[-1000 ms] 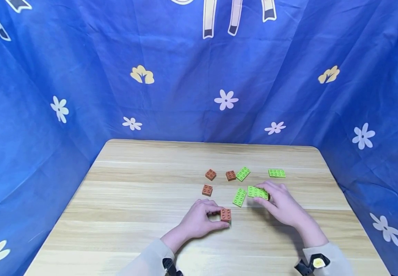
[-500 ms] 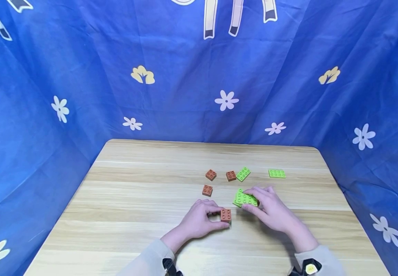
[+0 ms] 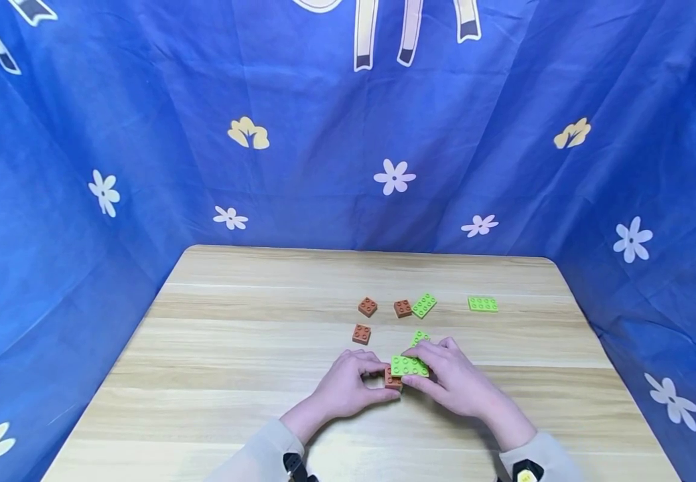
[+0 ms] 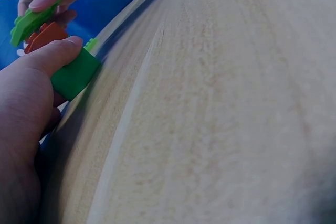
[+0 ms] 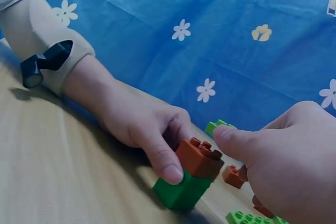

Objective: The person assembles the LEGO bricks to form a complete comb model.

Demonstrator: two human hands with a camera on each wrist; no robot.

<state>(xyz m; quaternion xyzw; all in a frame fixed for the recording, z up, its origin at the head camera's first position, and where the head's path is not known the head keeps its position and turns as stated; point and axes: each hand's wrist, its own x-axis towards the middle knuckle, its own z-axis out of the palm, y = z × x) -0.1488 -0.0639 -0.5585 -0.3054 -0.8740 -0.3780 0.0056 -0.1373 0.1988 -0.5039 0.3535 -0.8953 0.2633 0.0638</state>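
My left hand (image 3: 348,383) grips a small stack between thumb and fingers, standing on the wooden table. The stack is a brown toy brick (image 5: 202,160) on top of a dark green brick (image 4: 76,77). From the right, my right hand (image 3: 459,381) pinches a flat light green eight-stud brick (image 3: 406,365) by its right end. That brick hovers close over the brown one, hiding part of its studs in the head view. In the left wrist view it looks tilted; whether the two touch I cannot tell.
Farther back on the table (image 3: 251,321) lie loose brown bricks (image 3: 362,334) and flat light green bricks (image 3: 483,304). One light green brick (image 3: 420,338) lies just behind my right fingers, partly covered. A blue patterned curtain (image 3: 299,187) surrounds the table's back and sides.
My right hand has carried the light green brick leftward and toward me, from beside another light green brick to over the brown one. My left hand holds the stack in place.
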